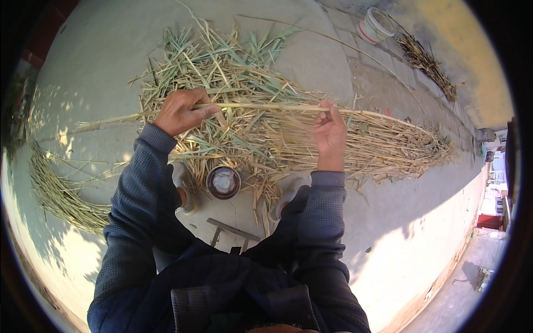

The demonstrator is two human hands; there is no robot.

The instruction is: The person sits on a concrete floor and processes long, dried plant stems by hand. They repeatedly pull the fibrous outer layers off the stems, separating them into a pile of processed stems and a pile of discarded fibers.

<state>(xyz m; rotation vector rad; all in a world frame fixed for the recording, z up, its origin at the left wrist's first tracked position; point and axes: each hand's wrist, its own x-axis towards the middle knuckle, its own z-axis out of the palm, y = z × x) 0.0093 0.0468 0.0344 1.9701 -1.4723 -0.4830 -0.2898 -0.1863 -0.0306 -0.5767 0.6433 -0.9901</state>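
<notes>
A long, pale yellow-green reed stalk (266, 105) stretches across in front of me, over a heap of dry straw-coloured leaves and stalks (244, 133). My left hand (183, 111) is closed around the stalk near its left part. Farther right, my right hand (330, 125) pinches the same stalk between thumb and fingers. Beyond my right hand the stalk runs on and merges with the pile to the eye. Between my feet stands a small dark round pot (223, 182) with something whitish inside.
On the left lies a bundle of thin green stalks (66, 194). At the far right, a white bucket (376, 25) stands beside a bunch of dry twigs (427, 64). One long thin stick (338, 41) lies across the ground there. A low bar (233, 229) is close before me.
</notes>
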